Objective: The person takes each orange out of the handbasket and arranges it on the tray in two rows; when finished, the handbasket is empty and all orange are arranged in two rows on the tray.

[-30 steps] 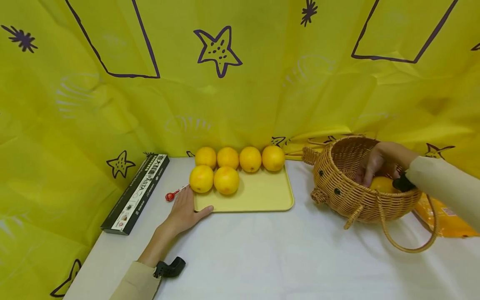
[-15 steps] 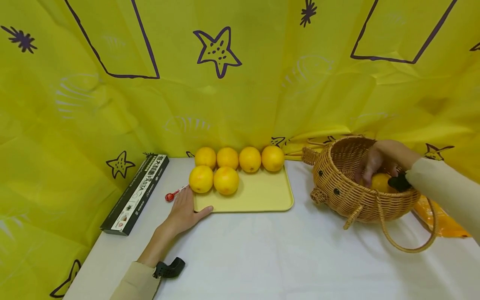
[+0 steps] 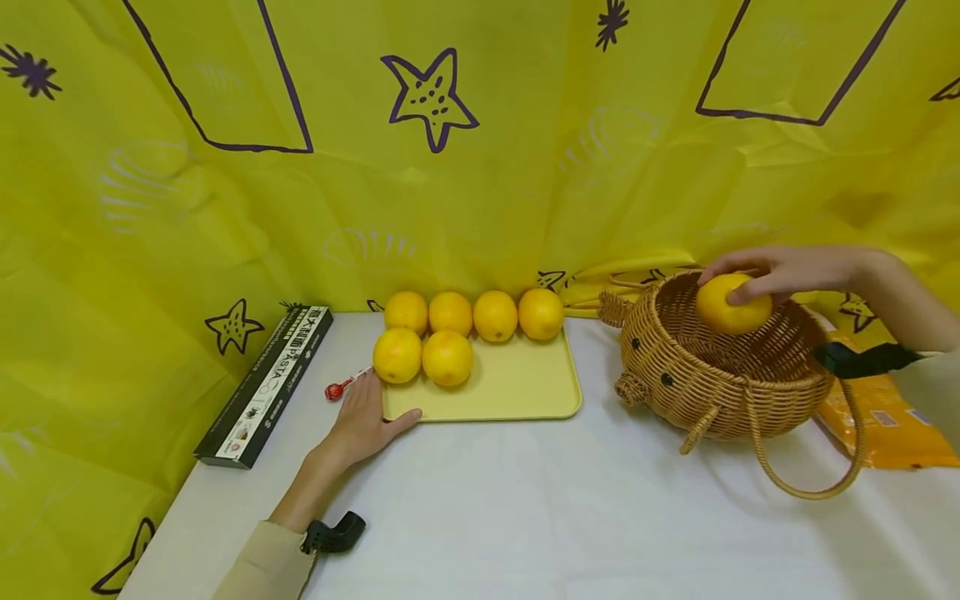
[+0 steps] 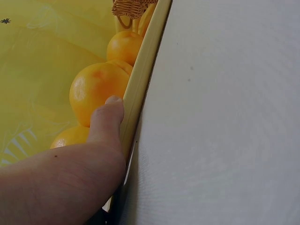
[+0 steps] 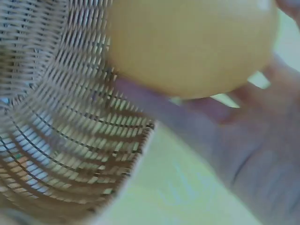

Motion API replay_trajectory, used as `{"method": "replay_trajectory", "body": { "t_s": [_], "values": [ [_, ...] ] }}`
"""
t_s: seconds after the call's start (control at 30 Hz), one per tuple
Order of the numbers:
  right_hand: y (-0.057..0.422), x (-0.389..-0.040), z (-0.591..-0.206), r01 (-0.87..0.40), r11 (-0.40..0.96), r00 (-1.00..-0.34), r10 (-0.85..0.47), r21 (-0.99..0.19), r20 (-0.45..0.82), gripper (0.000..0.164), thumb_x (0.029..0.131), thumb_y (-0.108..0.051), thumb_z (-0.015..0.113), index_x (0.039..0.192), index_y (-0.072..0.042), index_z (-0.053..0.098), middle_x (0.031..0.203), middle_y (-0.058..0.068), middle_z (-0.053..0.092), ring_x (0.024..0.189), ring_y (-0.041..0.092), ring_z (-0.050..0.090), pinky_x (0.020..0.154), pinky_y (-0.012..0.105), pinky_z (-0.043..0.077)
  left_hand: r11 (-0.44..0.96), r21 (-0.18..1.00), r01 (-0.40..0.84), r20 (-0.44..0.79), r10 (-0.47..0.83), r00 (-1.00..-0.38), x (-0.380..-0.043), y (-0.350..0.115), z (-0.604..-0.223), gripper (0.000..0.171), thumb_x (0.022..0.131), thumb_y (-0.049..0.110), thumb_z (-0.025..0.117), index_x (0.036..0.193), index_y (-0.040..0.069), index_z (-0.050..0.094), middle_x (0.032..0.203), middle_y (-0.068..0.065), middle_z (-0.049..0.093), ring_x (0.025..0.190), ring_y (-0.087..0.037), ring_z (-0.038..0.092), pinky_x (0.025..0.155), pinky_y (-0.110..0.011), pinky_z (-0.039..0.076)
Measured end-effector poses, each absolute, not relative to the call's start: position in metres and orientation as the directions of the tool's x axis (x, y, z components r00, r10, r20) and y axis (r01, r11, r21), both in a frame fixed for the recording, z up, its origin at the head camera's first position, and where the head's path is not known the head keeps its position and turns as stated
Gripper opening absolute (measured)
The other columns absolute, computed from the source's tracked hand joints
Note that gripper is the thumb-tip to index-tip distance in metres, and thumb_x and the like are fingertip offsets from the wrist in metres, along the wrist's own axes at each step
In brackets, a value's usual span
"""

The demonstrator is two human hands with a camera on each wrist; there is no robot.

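Observation:
At the mouth of the wicker basket (image 3: 697,392), shaped like a pig, my right hand (image 3: 798,271) grips an orange (image 3: 731,305) with fingers and thumb curled round it. The right wrist view has the same orange (image 5: 187,47) close up, blurred, beside the woven wall. My left hand (image 3: 362,423) lies against the left front corner of the yellow tray (image 3: 525,392), fingers straight along its side and thumb at its front rim. Several oranges (image 3: 447,358) sit on the tray in a back row and a shorter front row. In the left wrist view, the left thumb (image 4: 107,122) touches the tray's rim.
A black PASTA box (image 3: 266,387) lies at the left, with a red lollipop (image 3: 335,390) between it and the tray. An orange packet (image 3: 888,425) lies right of the basket, whose looped handle (image 3: 817,492) hangs at the front. A yellow patterned cloth (image 3: 480,192) rises behind.
My right hand has lifted the orange from low inside the basket up to its opening. The left hand stays at the tray. The view has shifted very slightly.

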State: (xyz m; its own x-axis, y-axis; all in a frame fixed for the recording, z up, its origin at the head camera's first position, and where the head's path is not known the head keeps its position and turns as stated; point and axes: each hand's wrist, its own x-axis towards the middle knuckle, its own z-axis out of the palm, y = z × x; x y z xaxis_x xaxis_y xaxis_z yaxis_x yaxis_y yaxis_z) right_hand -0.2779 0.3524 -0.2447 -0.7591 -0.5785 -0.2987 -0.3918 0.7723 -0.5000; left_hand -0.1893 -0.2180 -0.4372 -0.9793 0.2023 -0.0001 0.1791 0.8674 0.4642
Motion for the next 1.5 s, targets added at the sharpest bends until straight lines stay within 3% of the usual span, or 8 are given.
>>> {"method": "replay_trajectory", "body": {
  "t_s": [0.2, 0.43, 0.6, 0.7, 0.87, 1.07, 1.23, 1.5],
  "values": [
    [0.347, -0.261, -0.253, -0.281, 0.74, -0.933, -0.36, -0.61, -0.007, 0.045, 0.099, -0.022, 0.053, 0.143, -0.021, 0.044, 0.118, -0.017, 0.053, 0.094, 0.004, 0.055, 0.071, 0.025, 0.051, 0.871, 0.455, 0.186, 0.015, 0.201, -0.979, -0.191, -0.218, -0.44, 0.102, 0.09, 0.051, 0.061, 0.151, -0.009, 0.006, 0.157, -0.033, 0.014, 0.147, -0.046, 0.015, 0.121, -0.059, 0.01],
    [0.337, -0.255, -0.252, -0.191, 0.644, -0.977, -0.196, -0.74, 0.081, 0.053, 0.099, -0.026, 0.055, 0.149, -0.026, 0.038, 0.111, -0.023, 0.054, 0.091, -0.002, 0.056, 0.068, 0.02, 0.05, 0.866, 0.458, 0.199, 0.054, 0.196, -0.979, -0.19, -0.218, -0.441, 0.098, 0.089, 0.049, 0.063, 0.149, -0.009, 0.012, 0.153, -0.031, 0.023, 0.143, -0.045, 0.023, 0.12, -0.059, 0.014],
    [0.325, -0.251, -0.258, -0.21, 0.241, -0.968, -0.185, -0.948, 0.167, 0.049, 0.098, -0.008, 0.052, 0.144, -0.022, 0.045, 0.117, -0.011, 0.053, 0.092, 0.001, 0.061, 0.07, 0.016, 0.054, 0.867, 0.453, 0.208, 0.057, 0.204, -0.977, -0.19, -0.217, -0.442, 0.099, 0.089, 0.05, 0.063, 0.149, -0.008, 0.012, 0.154, -0.031, 0.023, 0.143, -0.045, 0.023, 0.12, -0.06, 0.014],
    [0.31, -0.246, -0.26, -0.234, 0.064, -0.958, -0.186, -0.97, 0.219, 0.051, 0.096, 0.0, 0.053, 0.143, -0.018, 0.046, 0.117, -0.004, 0.053, 0.091, 0.005, 0.061, 0.07, 0.016, 0.053, 0.869, 0.451, 0.204, 0.052, 0.203, -0.978, -0.191, -0.217, -0.442, 0.099, 0.089, 0.05, 0.063, 0.149, -0.009, 0.011, 0.154, -0.031, 0.022, 0.144, -0.046, 0.022, 0.12, -0.06, 0.014],
    [0.275, -0.231, -0.263, -0.321, 0.286, -0.945, -0.158, -0.903, 0.286, 0.059, 0.094, -0.003, 0.058, 0.147, -0.021, 0.04, 0.124, -0.012, 0.05, 0.1, 0.0, 0.057, 0.073, 0.011, 0.049, 0.873, 0.445, 0.199, 0.04, 0.202, -0.978, -0.192, -0.218, -0.442, 0.1, 0.089, 0.05, 0.062, 0.149, -0.011, 0.01, 0.155, -0.034, 0.018, 0.145, -0.048, 0.018, 0.12, -0.06, 0.012],
    [0.243, -0.216, -0.277, -0.299, -0.017, -0.916, -0.273, -0.954, 0.292, 0.064, 0.091, 0.007, 0.056, 0.147, -0.017, 0.037, 0.135, -0.005, 0.044, 0.11, 0.005, 0.057, 0.083, 0.014, 0.053, 0.869, 0.445, 0.217, 0.072, 0.207, -0.976, -0.194, -0.219, -0.447, 0.1, 0.089, 0.049, 0.063, 0.149, -0.011, 0.011, 0.154, -0.034, 0.019, 0.145, -0.048, 0.019, 0.12, -0.06, 0.013],
    [0.226, -0.209, -0.287, -0.297, 0.036, -0.914, -0.302, -0.954, 0.272, 0.068, 0.089, 0.007, 0.059, 0.146, -0.022, 0.036, 0.136, -0.007, 0.041, 0.109, 0.005, 0.057, 0.082, 0.015, 0.054, 0.871, 0.44, 0.217, 0.064, 0.21, -0.976, -0.193, -0.218, -0.447, 0.101, 0.089, 0.049, 0.063, 0.149, -0.012, 0.01, 0.155, -0.035, 0.018, 0.145, -0.048, 0.019, 0.12, -0.06, 0.013],
    [0.199, -0.211, -0.303, -0.325, 0.069, -0.897, -0.339, -0.943, 0.285, 0.072, 0.088, 0.007, 0.062, 0.148, -0.019, 0.031, 0.137, -0.006, 0.038, 0.109, 0.008, 0.056, 0.083, 0.016, 0.054, 0.872, 0.441, 0.212, 0.06, 0.207, -0.976, -0.193, -0.218, -0.444, 0.101, 0.089, 0.049, 0.063, 0.149, -0.012, 0.009, 0.155, -0.035, 0.017, 0.145, -0.048, 0.018, 0.12, -0.06, 0.012]
  ]
}}
